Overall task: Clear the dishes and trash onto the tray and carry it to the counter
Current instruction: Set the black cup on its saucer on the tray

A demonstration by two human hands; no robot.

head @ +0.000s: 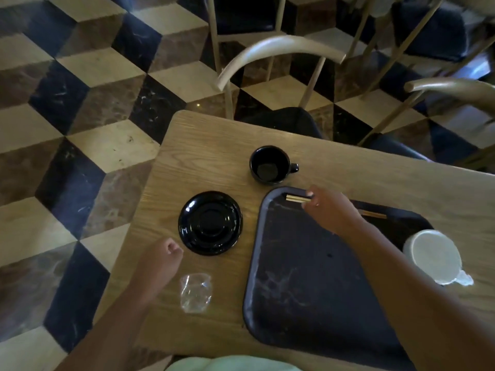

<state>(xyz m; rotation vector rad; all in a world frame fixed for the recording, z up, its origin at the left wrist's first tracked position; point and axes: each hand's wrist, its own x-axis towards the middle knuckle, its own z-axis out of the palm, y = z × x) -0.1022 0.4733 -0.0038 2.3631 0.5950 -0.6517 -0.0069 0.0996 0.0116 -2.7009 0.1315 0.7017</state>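
Observation:
A black tray [308,277] lies on the wooden table [214,145]. My right hand [330,207] pinches wooden chopsticks [296,198] over the tray's far edge; their other end shows past my wrist. A white cup [431,257] stands at the tray's right corner. Left of the tray sit a black saucer [210,222] and, farther back, a black mug [270,164]. My left hand [160,259] hovers with curled fingers beside the saucer, holding nothing. A crumpled clear plastic wrapper [195,293] lies near it.
Wooden chairs with dark seats [281,49] stand behind the table's far edge. A patterned tile floor [80,103] lies to the left, beyond the table's rounded left corner.

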